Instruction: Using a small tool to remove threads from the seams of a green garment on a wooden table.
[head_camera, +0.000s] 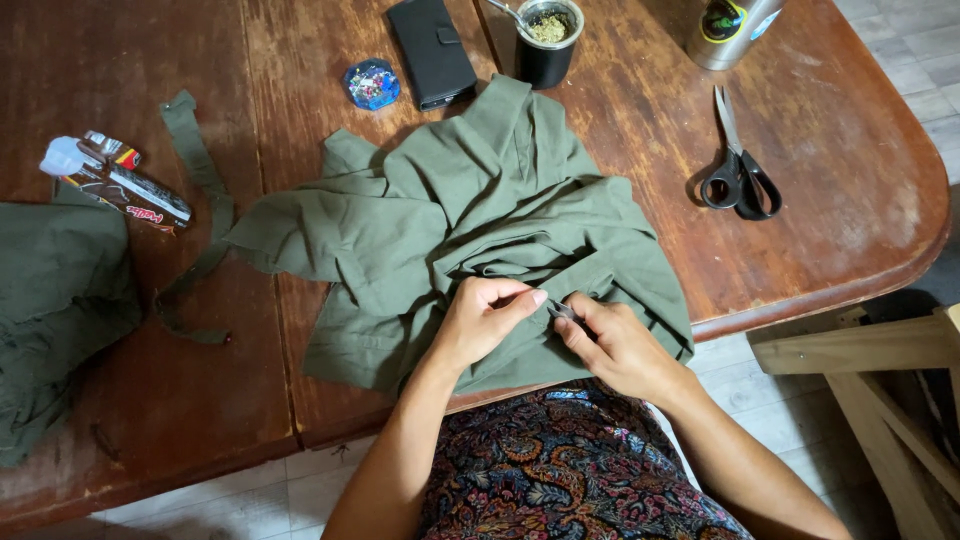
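Left hand (480, 318) and right hand (615, 345) fingers are pinching a fold of the green garment (470, 200) lying on the counter (830, 170); scissors (738, 175) are lying well apart

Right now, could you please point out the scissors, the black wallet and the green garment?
scissors (738, 170): head view, near the pivot.
black wallet (431, 50): head view, middle of its cover.
green garment (470, 200): head view, its central folds.
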